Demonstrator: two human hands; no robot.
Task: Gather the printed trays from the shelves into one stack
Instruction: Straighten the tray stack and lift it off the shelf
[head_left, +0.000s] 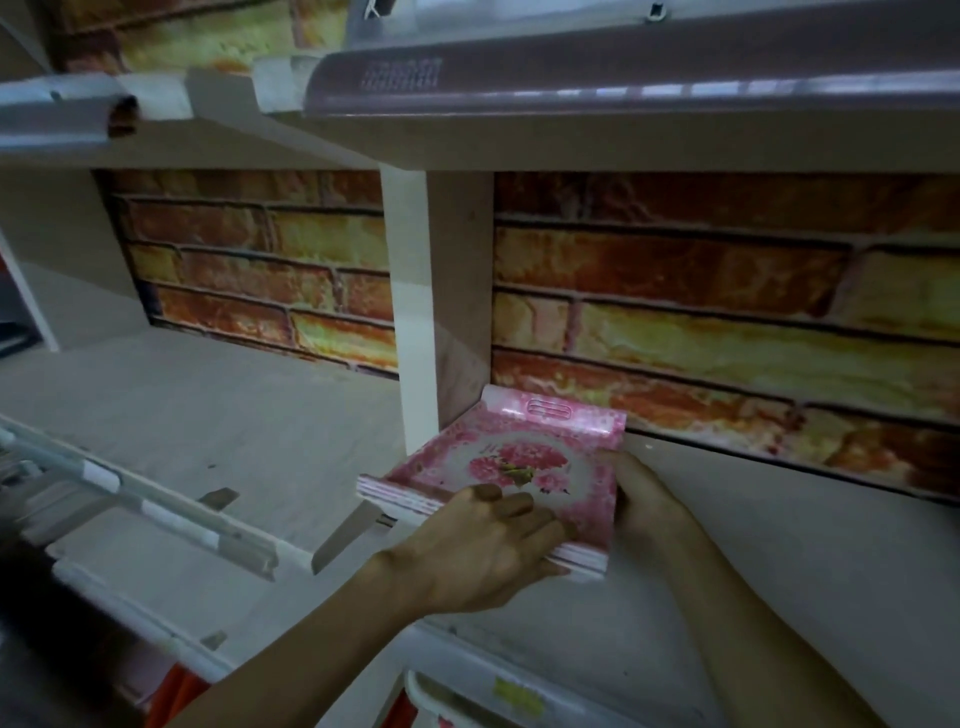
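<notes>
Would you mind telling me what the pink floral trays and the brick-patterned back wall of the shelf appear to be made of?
The pink floral trays look like glossy printed plastic, possibly melamine: light glints off the curled rim and a handle slot is moulded in. The brick-patterned back wall is probably printed wallpaper or film, since it looks flat and faintly shiny; the blur leaves this open.

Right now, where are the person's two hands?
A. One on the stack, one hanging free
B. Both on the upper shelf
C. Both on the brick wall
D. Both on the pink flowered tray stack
D: the left hand holds the near edge of the pink tray stack and the right hand holds its right side.
</notes>
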